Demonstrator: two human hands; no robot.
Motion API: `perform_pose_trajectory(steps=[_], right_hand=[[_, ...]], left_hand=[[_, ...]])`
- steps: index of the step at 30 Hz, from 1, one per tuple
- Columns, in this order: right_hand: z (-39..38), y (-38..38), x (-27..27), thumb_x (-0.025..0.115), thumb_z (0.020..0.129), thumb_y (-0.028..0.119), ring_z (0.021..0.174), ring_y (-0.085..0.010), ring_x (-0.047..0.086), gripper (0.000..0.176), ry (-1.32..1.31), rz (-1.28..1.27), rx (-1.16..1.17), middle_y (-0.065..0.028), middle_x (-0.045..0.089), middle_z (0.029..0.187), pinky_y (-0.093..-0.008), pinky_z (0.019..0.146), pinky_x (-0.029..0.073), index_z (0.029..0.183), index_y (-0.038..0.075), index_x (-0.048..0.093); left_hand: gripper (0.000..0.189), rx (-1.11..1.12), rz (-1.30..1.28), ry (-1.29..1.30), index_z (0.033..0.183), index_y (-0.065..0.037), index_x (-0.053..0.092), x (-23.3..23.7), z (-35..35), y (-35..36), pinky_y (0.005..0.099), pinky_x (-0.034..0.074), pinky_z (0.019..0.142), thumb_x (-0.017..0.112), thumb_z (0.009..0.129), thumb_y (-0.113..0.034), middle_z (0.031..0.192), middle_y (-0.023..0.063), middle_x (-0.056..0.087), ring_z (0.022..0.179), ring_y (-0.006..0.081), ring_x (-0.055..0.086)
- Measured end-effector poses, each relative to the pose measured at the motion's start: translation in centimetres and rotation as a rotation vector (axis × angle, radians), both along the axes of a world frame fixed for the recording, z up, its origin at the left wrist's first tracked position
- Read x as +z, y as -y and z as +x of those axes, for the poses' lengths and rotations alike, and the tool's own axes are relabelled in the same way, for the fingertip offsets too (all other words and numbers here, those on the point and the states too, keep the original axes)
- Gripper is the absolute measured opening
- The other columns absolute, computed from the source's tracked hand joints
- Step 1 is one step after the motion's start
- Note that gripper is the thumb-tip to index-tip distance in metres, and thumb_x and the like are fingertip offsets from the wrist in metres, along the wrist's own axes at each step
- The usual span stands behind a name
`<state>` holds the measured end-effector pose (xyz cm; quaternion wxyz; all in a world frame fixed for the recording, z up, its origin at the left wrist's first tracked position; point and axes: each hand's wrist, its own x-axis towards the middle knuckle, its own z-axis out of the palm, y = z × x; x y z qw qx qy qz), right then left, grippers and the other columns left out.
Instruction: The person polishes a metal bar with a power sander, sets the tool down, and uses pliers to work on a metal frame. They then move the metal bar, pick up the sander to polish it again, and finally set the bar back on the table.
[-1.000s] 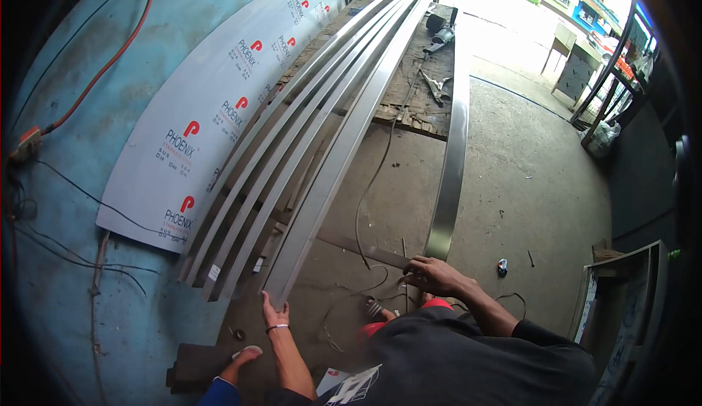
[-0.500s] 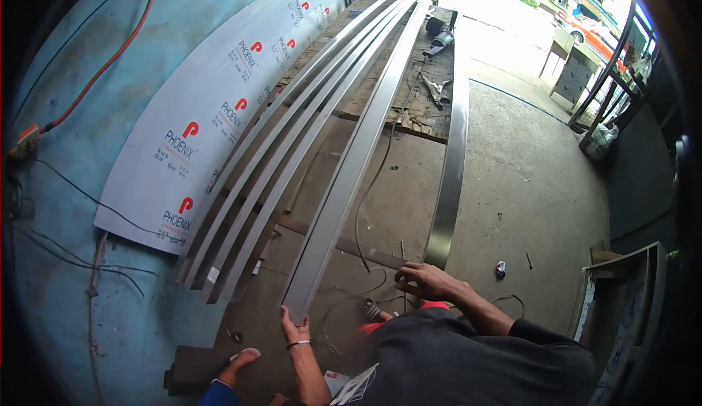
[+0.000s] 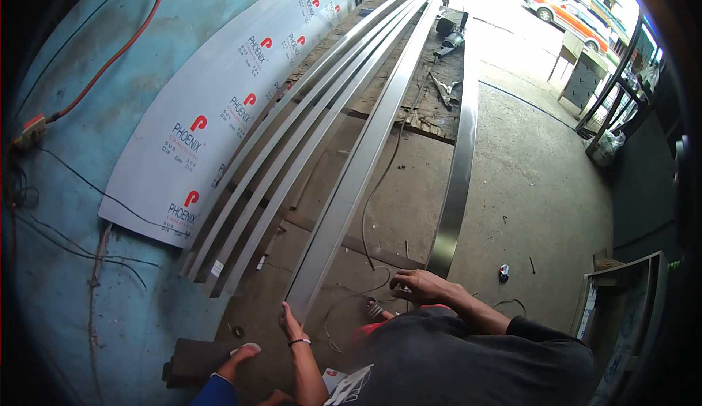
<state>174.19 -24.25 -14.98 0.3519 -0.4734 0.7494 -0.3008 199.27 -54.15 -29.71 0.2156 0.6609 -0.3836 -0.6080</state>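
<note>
My left hand (image 3: 292,324) is at the near end of a long grey metal channel (image 3: 349,179), its fingers wrapped around the end. The channel has a dark lengthwise groove and slopes away to the far end of the work surface. My right hand (image 3: 418,287) hangs in front of my body with loosely bent fingers, and nothing shows in it. Close to that hand lies the near end of a shiny flat metal strip (image 3: 455,194). Left of the channel, several more metal lengths (image 3: 281,186) lie side by side, one with a white label.
A white printed sheet (image 3: 219,113) leans on the blue wall. A power tool (image 3: 450,40) and a clamp-like tool (image 3: 444,90) rest on the wooden surface (image 3: 420,117). Another person's foot (image 3: 245,350) is at lower left. A metal frame (image 3: 629,296) stands at right; cords cross the floor.
The view has shifted slightly, moving the scene a little to the right at the top. My left hand stays at the channel's end, and my right hand keeps nearly the same pose.
</note>
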Motion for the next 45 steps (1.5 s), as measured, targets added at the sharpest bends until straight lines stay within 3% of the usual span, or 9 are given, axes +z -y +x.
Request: perform_pose_trajectory(steps=[2,4,7,13,16,28,34,40,45], right_hand=[[0.0,0.1,-0.2,0.059,0.095,0.033,0.096,-0.034,0.064,0.032,-0.01,0.039,0.021,-0.0161,0.062,0.105,-0.0452,0.081,0.05,0.112,0.005,0.06],[0.1,0.1,-0.3,0.059,0.095,0.034,0.096,-0.0345,0.063,0.033,0.0,0.034,0.018,-0.0161,0.062,0.106,-0.0454,0.081,0.05,0.112,0.005,0.06],[0.3,0.4,-0.7,0.059,0.095,0.034,0.098,-0.0357,0.063,0.033,0.011,0.028,0.008,-0.0161,0.062,0.107,-0.0455,0.082,0.05,0.112,0.006,0.059],[0.7,1.4,-0.8,0.06,0.095,0.031,0.099,-0.0374,0.062,0.031,0.003,0.032,0.026,-0.0174,0.061,0.108,-0.0446,0.081,0.051,0.113,0.005,0.06],[0.8,1.4,-1.6,0.059,0.095,0.031,0.101,-0.0375,0.062,0.031,0.014,0.029,0.049,-0.0168,0.061,0.11,-0.0451,0.083,0.05,0.113,0.005,0.06],[0.5,0.7,-1.7,0.059,0.094,0.027,0.101,-0.0366,0.062,0.028,-0.003,0.04,0.055,-0.0158,0.061,0.11,-0.0443,0.083,0.051,0.112,0.006,0.06],[0.6,0.3,-1.1,0.06,0.093,0.024,0.103,-0.0373,0.061,0.026,0.036,0.077,0.042,-0.0163,0.062,0.111,-0.0444,0.084,0.05,0.112,0.006,0.06],[0.7,0.1,-1.9,0.057,0.096,0.035,0.104,-0.0371,0.061,0.033,0.002,0.099,0.076,-0.0162,0.062,0.112,-0.0451,0.085,0.05,0.113,0.007,0.061],[1.1,0.0,-1.1,0.056,0.097,0.038,0.104,-0.0372,0.061,0.035,0.012,0.106,0.083,-0.0159,0.062,0.112,-0.0452,0.085,0.05,0.114,0.008,0.061]], left_hand=[[0.084,0.0,-0.025,0.048,0.14,-0.003,0.04,-0.4,0.1,0.0,0.0548,0.039,0.101,0.064,0.084,-0.061,0.136,0.0154,0.048,0.133,0.0338,0.04],[0.08,-0.21,-0.646,0.329,0.134,0.003,0.04,-0.3,0.3,-0.5,0.0494,0.044,0.096,0.061,0.087,-0.059,0.131,0.0227,0.05,0.118,0.0379,0.052],[0.076,-0.267,-0.915,0.565,0.126,0.005,0.046,0.9,0.1,-1.3,0.0449,0.047,0.091,0.059,0.088,-0.06,0.12,0.0236,0.055,0.11,0.0382,0.056],[0.059,-0.389,-0.663,0.836,0.089,0.006,0.065,2.5,0.3,-2.5,0.049,0.047,0.068,0.062,0.089,-0.052,0.08,0.0224,0.067,0.074,0.04,0.064],[0.057,-0.438,-0.541,0.623,0.083,0.007,0.067,2.3,0.6,-2.0,0.0502,0.048,0.068,0.063,0.088,-0.05,0.082,0.0247,0.068,0.08,0.0428,0.066],[0.062,-0.262,-0.458,0.403,0.083,0.019,0.061,-0.8,0.8,-0.9,0.0462,0.043,0.065,0.058,0.093,-0.042,0.071,0.0295,0.064,0.061,0.03,0.052],[0.068,-0.122,-0.635,0.229,0.08,0.018,0.063,-1.4,0.7,-1.7,0.0465,0.043,0.062,0.056,0.094,-0.048,0.067,0.0208,0.062,0.058,0.03,0.053],[0.068,-0.195,-0.356,0.264,0.088,0.014,0.066,-1.2,1.7,-0.6,0.041,0.046,0.054,0.054,0.093,-0.053,0.072,0.0187,0.063,0.062,0.0291,0.057],[0.067,-0.149,-0.43,0.35,0.085,0.012,0.066,-1.1,0.8,-0.7,0.0348,0.041,0.047,0.054,0.094,-0.054,0.071,0.0168,0.061,0.054,0.0239,0.052]])
